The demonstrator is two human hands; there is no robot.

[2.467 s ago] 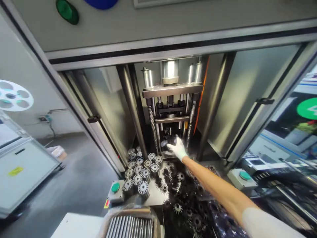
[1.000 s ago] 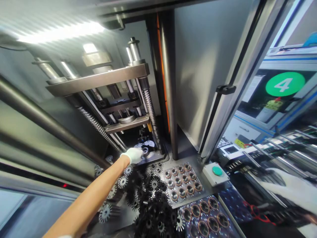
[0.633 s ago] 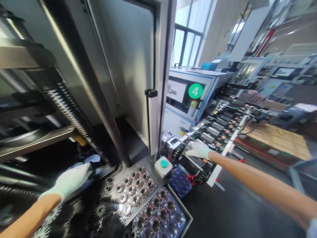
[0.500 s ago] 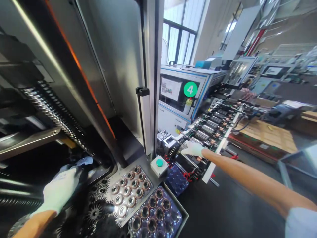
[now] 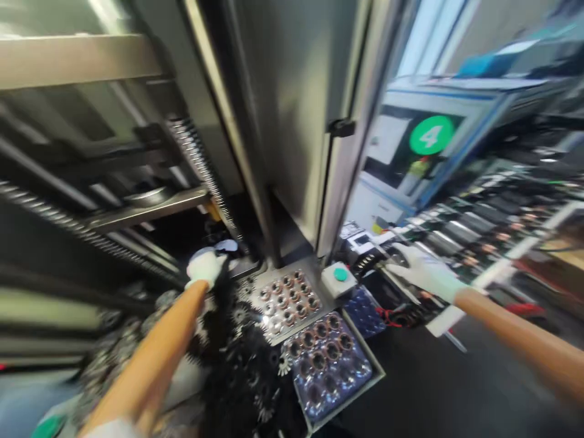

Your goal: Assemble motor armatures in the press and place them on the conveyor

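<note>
Below the press plate, our left hand, its grip too blurred to tell, is beside a pale piece, and our right hand, fingers parted, hangs over the conveyor.

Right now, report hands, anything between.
White-gloved left hand at steel press; white-gloved right hand at white-railed conveyor. Grips unclear. White box with green button between.

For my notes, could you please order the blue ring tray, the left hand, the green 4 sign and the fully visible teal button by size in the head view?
1. Blue ring tray
2. Left hand and green 4 sign: too alike to rank
3. Teal button
</note>
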